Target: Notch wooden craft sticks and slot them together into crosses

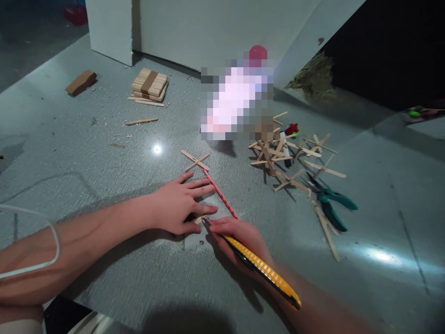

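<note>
My left hand (175, 202) lies flat on the table with its fingers spread. Between its thumb and index finger shows a short end of a wooden craft stick (200, 219); the rest is hidden. My right hand (239, 236) is closed around a yellow and black utility knife (266, 269), its blade tip at or very near that stick end. A red patterned pencil (222, 195) lies diagonally beyond my hands, passing close to my left fingertips. Just past its far end, two craft sticks (196, 160) form an X.
Behind sits a banded stack of craft sticks (149, 84), with a small brown cardboard piece (81, 83) to its left. Crossed stick pieces (278, 153) pile up at right beside green-handled pliers (332, 204). A blurred-out bright object (234, 104) stands at the back before a white panel (208, 32).
</note>
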Motion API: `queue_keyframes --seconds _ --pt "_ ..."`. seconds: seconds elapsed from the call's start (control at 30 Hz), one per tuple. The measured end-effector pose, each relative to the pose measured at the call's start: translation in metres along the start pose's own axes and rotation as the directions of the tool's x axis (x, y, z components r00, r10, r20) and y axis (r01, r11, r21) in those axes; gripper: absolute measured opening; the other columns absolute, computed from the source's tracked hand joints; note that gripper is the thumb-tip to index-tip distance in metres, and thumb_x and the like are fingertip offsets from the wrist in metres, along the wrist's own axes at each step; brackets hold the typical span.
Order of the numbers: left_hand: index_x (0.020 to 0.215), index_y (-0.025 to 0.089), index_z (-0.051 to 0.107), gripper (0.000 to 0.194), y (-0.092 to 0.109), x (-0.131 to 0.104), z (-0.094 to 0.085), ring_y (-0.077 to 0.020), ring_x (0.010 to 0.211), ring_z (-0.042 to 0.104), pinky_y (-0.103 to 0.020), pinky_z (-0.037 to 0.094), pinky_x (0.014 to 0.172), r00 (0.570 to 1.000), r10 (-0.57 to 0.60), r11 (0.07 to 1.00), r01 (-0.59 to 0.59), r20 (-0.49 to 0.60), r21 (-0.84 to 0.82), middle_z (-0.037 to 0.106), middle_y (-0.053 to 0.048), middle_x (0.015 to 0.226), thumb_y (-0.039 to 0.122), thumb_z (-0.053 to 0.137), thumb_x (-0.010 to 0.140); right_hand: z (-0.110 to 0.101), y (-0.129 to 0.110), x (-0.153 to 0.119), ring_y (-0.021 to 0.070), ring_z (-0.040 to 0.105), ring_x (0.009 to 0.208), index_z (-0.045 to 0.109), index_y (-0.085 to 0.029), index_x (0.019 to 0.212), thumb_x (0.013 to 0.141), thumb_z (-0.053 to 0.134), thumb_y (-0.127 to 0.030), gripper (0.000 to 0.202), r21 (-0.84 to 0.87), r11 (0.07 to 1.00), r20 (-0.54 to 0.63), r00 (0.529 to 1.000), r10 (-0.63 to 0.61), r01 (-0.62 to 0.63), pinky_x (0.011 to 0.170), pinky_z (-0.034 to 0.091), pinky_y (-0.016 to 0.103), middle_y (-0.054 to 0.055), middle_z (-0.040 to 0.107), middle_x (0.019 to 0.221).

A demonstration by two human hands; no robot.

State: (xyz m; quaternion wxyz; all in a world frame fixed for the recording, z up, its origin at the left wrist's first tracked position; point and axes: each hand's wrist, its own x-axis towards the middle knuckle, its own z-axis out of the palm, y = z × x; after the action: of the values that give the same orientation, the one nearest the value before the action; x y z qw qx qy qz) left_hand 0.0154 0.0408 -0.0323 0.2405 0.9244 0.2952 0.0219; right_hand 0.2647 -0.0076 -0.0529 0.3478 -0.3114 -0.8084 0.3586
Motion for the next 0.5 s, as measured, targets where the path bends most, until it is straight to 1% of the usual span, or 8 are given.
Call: queue_keyframes --seconds 0.13,0.23,0.37,0.5 --pt "0.152 0.033 0.065 0.061 -0.0003 -0.0001 0.0005 -0.0397 0.166 0.029 -0.071 0.015 0.133 1.000 0.006 1.000 -0.006 -0.013 -0.007 0.037 -0.014 0.177 0.050 0.075 0.095 0.0015 0.0003 -0.0015 0.0227 0.083 0.081 0.074 -0.031 0.106 0.096 0.067 -0.013 0.022 0.012 1.000 -0.013 1.000 0.004 -0.004 0.075 0.072 0.035 0.003 0.085 0.097" --pt "0.153 0.033 0.064 0.060 -0.0009 -0.0004 0.0012 -0.0397 0.166 0.030 -0.071 0.016 0.134 1.000 0.004 1.000 -0.004 -0.020 -0.016 0.036 -0.013 0.178 0.048 0.075 0.095 0.0011 0.0011 -0.0028 0.0216 0.083 0.080 0.075 -0.029 0.105 0.096 0.067 -0.014 0.020 0.024 1.000 -0.013 1.000 -0.005 0.005 0.072 0.071 0.032 0.003 0.084 0.095" --pt "0.154 0.035 0.063 0.061 -0.0014 -0.0007 0.0013 -0.0381 0.167 0.029 -0.071 0.015 0.134 1.000 0.001 1.000 -0.001 -0.005 -0.012 0.035 -0.012 0.178 0.051 0.074 0.096 -0.0010 0.0002 -0.0037 0.0207 0.082 0.075 0.076 -0.028 0.103 0.096 0.067 -0.015 0.017 0.008 1.000 -0.001 1.000 -0.001 0.001 0.067 0.069 0.030 0.004 0.084 0.092" --pt "0.154 0.036 0.062 0.062 -0.0017 -0.0006 0.0016 -0.0380 0.167 0.029 -0.070 0.014 0.134 1.000 -0.003 1.000 0.002 -0.010 -0.005 0.035 -0.012 0.178 0.054 0.074 0.095 -0.0031 -0.0025 -0.0038 0.0206 0.081 0.071 0.074 -0.029 0.100 0.095 0.068 -0.014 0.017 0.014 1.000 -0.023 1.000 0.005 -0.004 0.066 0.069 0.030 0.004 0.083 0.089"
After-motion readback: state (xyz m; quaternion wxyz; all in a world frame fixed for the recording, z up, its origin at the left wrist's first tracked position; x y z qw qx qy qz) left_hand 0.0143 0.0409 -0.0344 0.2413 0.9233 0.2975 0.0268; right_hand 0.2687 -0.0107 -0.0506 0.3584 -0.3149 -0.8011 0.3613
